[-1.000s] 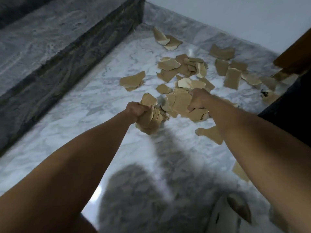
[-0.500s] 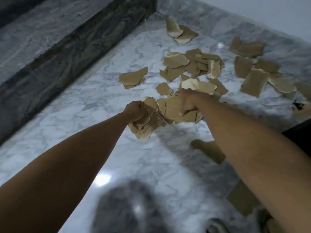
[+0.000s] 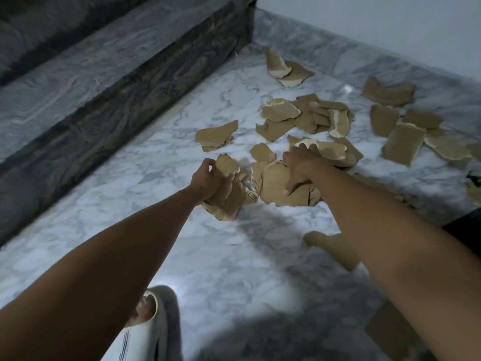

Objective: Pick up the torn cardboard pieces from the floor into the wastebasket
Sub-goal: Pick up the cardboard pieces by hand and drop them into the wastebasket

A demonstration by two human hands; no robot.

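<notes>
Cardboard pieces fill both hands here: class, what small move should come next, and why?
Probably close the right hand on its stack of cardboard pieces and lift. The left hand already grips a full bunch, and many scraps still litter the marble floor.

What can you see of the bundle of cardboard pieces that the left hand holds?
The bundle is a wad of several torn brown cardboard pieces, bent and overlapping, some with dark printed marks near the lower edge. The left hand is closed around its upper part. One piece sticks up above the fist; the rest hang below, over the marble floor.
</notes>
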